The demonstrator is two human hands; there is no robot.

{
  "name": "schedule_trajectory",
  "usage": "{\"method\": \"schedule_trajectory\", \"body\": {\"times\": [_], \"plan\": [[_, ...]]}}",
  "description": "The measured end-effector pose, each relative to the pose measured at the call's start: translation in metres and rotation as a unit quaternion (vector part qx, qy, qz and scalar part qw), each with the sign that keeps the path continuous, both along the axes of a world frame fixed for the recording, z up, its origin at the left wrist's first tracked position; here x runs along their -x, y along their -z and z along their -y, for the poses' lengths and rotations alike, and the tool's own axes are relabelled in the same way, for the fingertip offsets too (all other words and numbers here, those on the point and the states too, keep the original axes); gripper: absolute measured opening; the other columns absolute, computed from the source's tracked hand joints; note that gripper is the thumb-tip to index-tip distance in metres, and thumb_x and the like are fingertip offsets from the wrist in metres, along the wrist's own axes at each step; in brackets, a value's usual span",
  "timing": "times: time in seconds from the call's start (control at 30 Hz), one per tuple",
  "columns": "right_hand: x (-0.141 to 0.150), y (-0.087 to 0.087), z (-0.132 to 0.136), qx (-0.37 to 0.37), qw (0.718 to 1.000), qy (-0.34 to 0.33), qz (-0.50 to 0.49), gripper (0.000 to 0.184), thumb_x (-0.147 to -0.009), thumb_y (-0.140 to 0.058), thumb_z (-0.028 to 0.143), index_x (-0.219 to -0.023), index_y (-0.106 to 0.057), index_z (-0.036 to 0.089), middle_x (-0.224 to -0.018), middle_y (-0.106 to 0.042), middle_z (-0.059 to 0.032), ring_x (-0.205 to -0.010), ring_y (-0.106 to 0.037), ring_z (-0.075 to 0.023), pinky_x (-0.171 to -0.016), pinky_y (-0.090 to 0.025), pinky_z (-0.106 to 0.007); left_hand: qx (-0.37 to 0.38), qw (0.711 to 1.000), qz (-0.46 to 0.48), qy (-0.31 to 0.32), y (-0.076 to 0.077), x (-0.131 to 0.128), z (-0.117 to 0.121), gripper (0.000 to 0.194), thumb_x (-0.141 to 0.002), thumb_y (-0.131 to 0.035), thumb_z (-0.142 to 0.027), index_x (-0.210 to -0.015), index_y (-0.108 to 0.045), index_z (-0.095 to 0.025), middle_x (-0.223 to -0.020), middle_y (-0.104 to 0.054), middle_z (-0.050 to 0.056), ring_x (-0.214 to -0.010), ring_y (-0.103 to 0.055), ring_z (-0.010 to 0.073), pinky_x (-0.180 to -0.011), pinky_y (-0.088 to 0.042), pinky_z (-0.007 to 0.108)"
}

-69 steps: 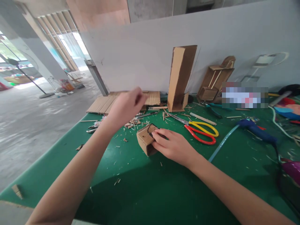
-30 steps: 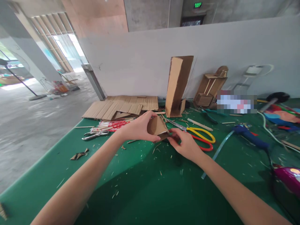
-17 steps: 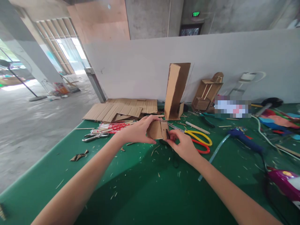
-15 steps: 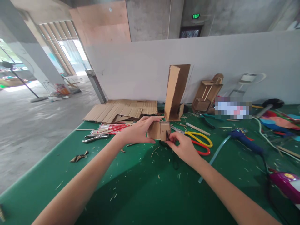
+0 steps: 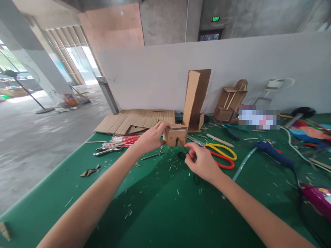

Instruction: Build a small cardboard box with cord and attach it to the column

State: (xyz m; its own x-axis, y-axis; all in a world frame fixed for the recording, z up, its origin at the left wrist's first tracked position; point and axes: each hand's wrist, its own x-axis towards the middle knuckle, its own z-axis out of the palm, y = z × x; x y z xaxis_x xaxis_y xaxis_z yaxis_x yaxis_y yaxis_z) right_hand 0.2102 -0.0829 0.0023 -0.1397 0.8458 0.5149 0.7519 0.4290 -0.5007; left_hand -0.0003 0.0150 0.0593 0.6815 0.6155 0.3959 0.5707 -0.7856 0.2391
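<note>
A small cardboard box (image 5: 173, 135) is held above the green table by my left hand (image 5: 152, 137), whose fingers grip its left side. Two small holes show in the face turned toward me. From the right-hand hole runs a thin black cord (image 5: 183, 146), stretched down to my right hand (image 5: 200, 159). Thumb and forefinger of that hand pinch the cord, and loose loops of it hang beneath. Scissors (image 5: 221, 153) with one yellow and one red handle lie just behind my right hand.
Behind the box stand a tall cardboard channel (image 5: 192, 100) and flat cardboard sheets (image 5: 124, 120). Pliers (image 5: 107, 150) and red-and-white packets (image 5: 124, 140) lie left. A blue glue gun (image 5: 275, 153) and a purple tool (image 5: 317, 194) are right. Scraps dot the green table (image 5: 144, 213).
My left hand has come to the box and turned it so its holed face is toward me. My right hand has drawn back down and right, pulling the cord taut.
</note>
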Motion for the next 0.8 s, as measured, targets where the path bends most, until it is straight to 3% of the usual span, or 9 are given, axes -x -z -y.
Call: {"method": "schedule_trajectory", "body": {"times": [0.2, 0.27, 0.43, 0.5, 0.57, 0.6, 0.67, 0.73, 0.8], "plan": [[0.003, -0.007, 0.006, -0.061, 0.994, -0.092, -0.01, 0.009, -0.083, -0.048, 0.014, -0.079, -0.055, 0.019, -0.084, -0.06, -0.0052, -0.081, -0.057, -0.0166, -0.072, -0.046, -0.03, -0.012, 1.0, 0.004, -0.027, 0.002, 0.006, -0.007, 0.065, -0.07, -0.054, -0.007, -0.13, -0.036, -0.024, -0.13, -0.048, 0.009, -0.115, -0.055, 0.0255, -0.095, -0.048, 0.04], [0.002, -0.009, 0.005, -0.053, 0.992, -0.099, -0.057, 0.008, -0.084, -0.049, 0.015, -0.08, -0.054, 0.019, -0.079, -0.061, -0.0036, -0.076, -0.058, -0.0155, -0.07, -0.047, -0.029, -0.003, 0.999, 0.013, -0.039, 0.003, 0.011, -0.012, 0.068, -0.069, -0.053, -0.006, -0.132, -0.035, -0.024, -0.132, -0.046, 0.01, -0.118, -0.054, 0.0259, -0.096, -0.047, 0.04], [-0.011, -0.018, 0.0, 0.061, 0.981, -0.058, -0.176, 0.011, -0.087, -0.048, 0.027, -0.087, -0.056, 0.02, -0.057, -0.047, 0.0047, -0.048, -0.048, -0.0103, -0.046, -0.04, -0.024, -0.007, 0.989, 0.028, -0.146, -0.001, 0.028, -0.022, 0.067, -0.068, -0.052, -0.009, -0.131, -0.034, -0.022, -0.134, -0.042, 0.013, -0.114, -0.056, 0.0299, -0.089, -0.05, 0.044], [-0.023, -0.028, -0.002, 0.132, 0.976, -0.07, -0.158, 0.016, -0.088, -0.049, 0.033, -0.09, -0.058, 0.02, -0.057, -0.046, 0.0053, -0.043, -0.045, -0.0089, -0.04, -0.037, -0.023, -0.014, 0.98, 0.045, -0.192, -0.005, 0.036, -0.026, 0.065, -0.069, -0.054, -0.012, -0.13, -0.034, -0.021, -0.132, -0.044, 0.014, -0.112, -0.056, 0.0312, -0.086, -0.05, 0.047], [-0.041, -0.04, -0.003, 0.232, 0.963, -0.11, -0.078, 0.024, -0.088, -0.051, 0.042, -0.091, -0.062, 0.021, -0.061, -0.053, 0.0031, -0.04, -0.046, -0.0081, -0.036, -0.035, -0.022, -0.02, 0.972, 0.08, -0.221, -0.012, 0.045, -0.029, 0.064, -0.07, -0.059, -0.017, -0.129, -0.035, -0.021, -0.128, -0.047, 0.015, -0.112, -0.056, 0.0313, -0.089, -0.049, 0.048], [-0.052, -0.047, -0.004, 0.286, 0.949, -0.128, -0.031, 0.029, -0.088, -0.05, 0.047, -0.09, -0.063, 0.021, -0.066, -0.059, 0.0008, -0.039, -0.049, -0.0082, -0.035, -0.035, -0.022, -0.008, 0.973, 0.094, -0.213, -0.016, 0.05, -0.03, 0.065, -0.069, -0.063, -0.021, -0.128, -0.036, -0.02, -0.125, -0.049, 0.015, -0.11, -0.056, 0.0305, -0.089, -0.048, 0.048], [-0.076, -0.058, -0.008, 0.335, 0.938, -0.076, 0.051, 0.04, -0.09, -0.043, 0.055, -0.086, -0.064, 0.021, -0.068, -0.065, -0.0029, -0.044, -0.056, -0.0123, -0.036, -0.037, -0.024, 0.072, 0.985, 0.083, -0.134, -0.025, 0.057, -0.028, 0.068, -0.067, -0.069, -0.028, -0.127, -0.038, -0.019, -0.119, -0.056, 0.014, -0.106, -0.059, 0.0281, -0.088, -0.05, 0.045], [-0.097, -0.064, -0.013, 0.294, 0.949, 0.041, 0.104, 0.049, -0.093, -0.031, 0.057, -0.095, -0.065, 0.022, -0.079, -0.07, -0.0059, -0.059, -0.064, -0.0168, -0.049, -0.046, -0.027, 0.191, 0.981, 0.034, -0.007, -0.032, 0.057, -0.022, 0.069, -0.065, -0.072, -0.032, -0.126, -0.04, -0.021, -0.114, -0.062, 0.011, -0.104, -0.062, 0.0259, -0.085, -0.052, 0.041], [-0.11, -0.062, -0.019, 0.238, 0.95, 0.117, 0.164, 0.052, -0.097, -0.021, 0.049, -0.104, -0.064, 0.022, -0.098, -0.071, -0.0097, -0.079, -0.067, -0.0199, -0.065, -0.05, -0.031, 0.272, 0.958, -0.012, 0.092, -0.034, 0.048, -0.012, 0.068, -0.064, -0.073, -0.032, -0.124, -0.043, -0.024, -0.115, -0.064, 0.009, -0.107, -0.063, 0.0255, -0.084, -0.052, 0.038]]}}
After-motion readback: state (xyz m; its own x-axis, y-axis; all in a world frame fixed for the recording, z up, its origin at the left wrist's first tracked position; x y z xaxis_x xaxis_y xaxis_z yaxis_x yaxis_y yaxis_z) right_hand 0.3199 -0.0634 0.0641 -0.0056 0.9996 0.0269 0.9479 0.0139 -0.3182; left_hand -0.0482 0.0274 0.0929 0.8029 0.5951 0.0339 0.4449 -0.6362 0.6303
